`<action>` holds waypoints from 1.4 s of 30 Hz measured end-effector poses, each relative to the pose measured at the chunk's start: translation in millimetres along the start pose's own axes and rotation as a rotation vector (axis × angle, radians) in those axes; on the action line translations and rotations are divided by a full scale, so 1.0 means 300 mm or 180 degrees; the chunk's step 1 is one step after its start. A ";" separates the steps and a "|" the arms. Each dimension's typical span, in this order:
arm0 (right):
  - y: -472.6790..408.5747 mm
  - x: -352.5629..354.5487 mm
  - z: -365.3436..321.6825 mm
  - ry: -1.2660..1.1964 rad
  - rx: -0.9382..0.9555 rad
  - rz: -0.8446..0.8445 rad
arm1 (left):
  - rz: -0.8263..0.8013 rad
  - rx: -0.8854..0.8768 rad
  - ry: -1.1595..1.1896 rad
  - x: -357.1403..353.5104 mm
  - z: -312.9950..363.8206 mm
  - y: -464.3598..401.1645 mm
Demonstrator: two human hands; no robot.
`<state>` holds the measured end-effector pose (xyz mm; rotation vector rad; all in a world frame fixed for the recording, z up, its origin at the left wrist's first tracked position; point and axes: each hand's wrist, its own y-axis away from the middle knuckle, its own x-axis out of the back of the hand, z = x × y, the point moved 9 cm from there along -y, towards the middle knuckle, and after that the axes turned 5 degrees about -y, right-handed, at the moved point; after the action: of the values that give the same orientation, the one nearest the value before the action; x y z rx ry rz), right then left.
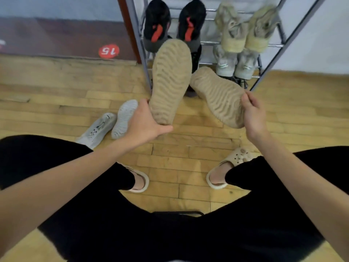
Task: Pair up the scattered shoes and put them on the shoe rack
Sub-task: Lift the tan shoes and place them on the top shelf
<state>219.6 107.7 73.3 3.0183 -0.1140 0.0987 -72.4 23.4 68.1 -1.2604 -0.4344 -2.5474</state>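
Overhead, one tan shoe (171, 80) per hand, heel clasped in each grip, soles up.

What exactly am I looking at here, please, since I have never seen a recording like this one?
There is no machine: a seated person wears a camera on the head, looking down at their own arms and legs. The left hand and the right hand each hold one tan shoe, soles toward the camera: the left shoe and the right shoe. Ahead stands a metal shoe rack already holding a black pair and beige pairs. Two white shoes lie on the wooden floor, one sole up.
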 end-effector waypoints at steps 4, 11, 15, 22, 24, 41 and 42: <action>-0.006 0.055 -0.075 -0.0197 0.0213 0.0179 | 0.0061 -0.0364 -0.0038 0.025 0.113 0.005; -0.093 0.076 -0.331 -0.1155 0.0416 -0.0109 | 0.0370 -0.0849 0.0122 0.161 0.334 -0.068; -0.176 0.040 -0.491 -0.1301 0.0476 -0.0486 | 0.0557 -0.1190 0.0167 0.243 0.491 -0.139; -0.291 0.073 -0.629 -0.0041 0.1186 -0.0280 | 0.1134 -0.1273 0.0667 0.348 0.656 -0.262; -0.337 0.098 -0.679 -0.0003 0.1383 -0.0127 | 0.1377 -0.1321 0.0764 0.390 0.704 -0.299; -1.027 0.118 -0.863 -0.0205 0.0594 0.0557 | 0.2291 -0.2575 -0.2333 0.262 1.206 -0.686; -1.057 0.113 -0.859 -0.0133 0.0591 0.0584 | 0.2238 -0.2599 -0.2428 0.240 1.210 -0.699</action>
<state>262.7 450.5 294.1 3.1886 -0.4077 0.0659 71.8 346.1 304.5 -2.1367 0.8778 -1.5682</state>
